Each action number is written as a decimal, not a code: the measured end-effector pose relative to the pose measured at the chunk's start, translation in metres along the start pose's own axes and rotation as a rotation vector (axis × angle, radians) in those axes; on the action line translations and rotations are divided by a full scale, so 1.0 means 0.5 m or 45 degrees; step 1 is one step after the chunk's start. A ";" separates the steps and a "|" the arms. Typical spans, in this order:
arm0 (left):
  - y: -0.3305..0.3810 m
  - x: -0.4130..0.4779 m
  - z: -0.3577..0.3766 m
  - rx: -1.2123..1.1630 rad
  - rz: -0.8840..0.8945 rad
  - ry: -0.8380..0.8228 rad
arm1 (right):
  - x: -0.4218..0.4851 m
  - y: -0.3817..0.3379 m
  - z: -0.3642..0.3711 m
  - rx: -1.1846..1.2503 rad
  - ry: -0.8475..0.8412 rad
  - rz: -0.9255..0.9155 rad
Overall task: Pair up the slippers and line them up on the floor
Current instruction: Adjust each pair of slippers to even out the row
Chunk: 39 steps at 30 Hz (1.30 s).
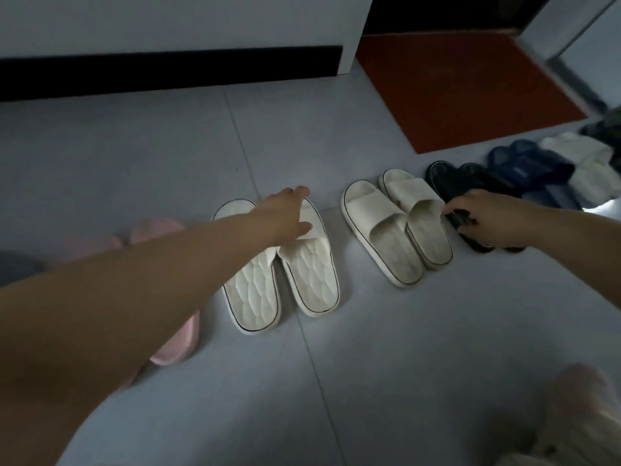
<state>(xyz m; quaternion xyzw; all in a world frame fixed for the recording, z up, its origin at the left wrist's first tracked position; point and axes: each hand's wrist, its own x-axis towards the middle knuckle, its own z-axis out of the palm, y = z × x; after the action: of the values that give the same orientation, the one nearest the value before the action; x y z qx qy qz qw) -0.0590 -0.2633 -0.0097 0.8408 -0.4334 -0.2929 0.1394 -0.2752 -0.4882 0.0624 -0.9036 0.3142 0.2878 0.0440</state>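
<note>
The floor point(403, 331) is showing as smooth grey tile w/ thin grout lines in dim light. It is running back to a white wall point(168, 21) carrying a black skirting strip point(168, 72), & a flat red mat point(463, 92) is lying at the back right. The slippers are sitting in a rough row across the tiles, toes pointing toward the wall. From the left: pink slippers point(174, 348), soft-looking & mostly hidden under the left forearm. Next, quilted white slippers point(312, 280) w/ thick foam soles, a wavy embossed footbed & a thin dark line round the edge, the two touching near the straps. Then plain white slippers point(379, 240) w/ smooth wide straps & scuffed grey footbeds, also pressed side by side. After those, black slippers point(450, 176), blue slippers point(531, 166) & a pale pair point(584, 163) are crowding together near the right edge, blurred. The hands are working well apart. The left hand point(289, 213) is resting on the strap of the quilted pair's right-side slipper, fingers fairly straight & thumb spread. The right hand point(494, 220) is curling its fingers round one of the black slippers, just beside the plain white pair. A gap of bare tile is separating the two white pairs, & wide bare tile is lying in front of the row & btwn the row & the wall. A blurred pale fabric shape point(578, 415) is sitting at the bottom right corner; can't tell what it is.
</note>
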 end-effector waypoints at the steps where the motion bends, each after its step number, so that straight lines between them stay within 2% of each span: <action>1: 0.020 0.012 0.018 0.005 -0.015 -0.001 | 0.014 0.026 0.015 -0.028 -0.034 -0.024; 4: 0.096 0.056 0.088 -0.031 -0.137 0.005 | 0.073 0.109 0.059 -0.006 -0.132 -0.105; 7: 0.179 0.117 0.168 -0.082 -0.383 -0.028 | 0.171 0.179 0.077 0.071 -0.133 -0.144; 10: 0.243 0.181 0.237 -0.185 -0.669 -0.008 | 0.274 0.213 0.077 0.288 -0.172 -0.214; 13: 0.261 0.228 0.267 -0.262 -0.933 0.131 | 0.346 0.215 0.097 0.448 -0.083 -0.382; 16: 0.255 0.243 0.265 -0.228 -1.096 0.243 | 0.376 0.216 0.136 0.547 0.051 -0.537; 19: 0.266 0.238 0.251 -0.226 -1.134 0.354 | 0.391 0.223 0.154 0.629 0.041 -0.626; 24: 0.292 0.218 0.231 -0.362 -1.163 0.412 | 0.392 0.216 0.143 0.662 -0.030 -0.655; 34: 0.288 0.203 0.242 -0.499 -1.055 0.504 | 0.388 0.208 0.134 0.505 0.018 -0.543; 36: 0.286 0.199 0.247 -0.521 -1.019 0.485 | 0.362 0.209 0.120 0.520 -0.071 -0.539; 39: 0.279 0.187 0.255 -0.548 -0.943 0.467 | 0.294 0.233 0.083 0.621 -0.323 -0.571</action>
<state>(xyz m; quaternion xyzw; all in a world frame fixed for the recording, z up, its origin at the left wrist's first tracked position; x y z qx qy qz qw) -0.1854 -0.4181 -0.0770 0.9289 -0.0017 -0.2525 0.2710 -0.2713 -0.6501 -0.0407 -0.8701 0.1594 0.2976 0.3592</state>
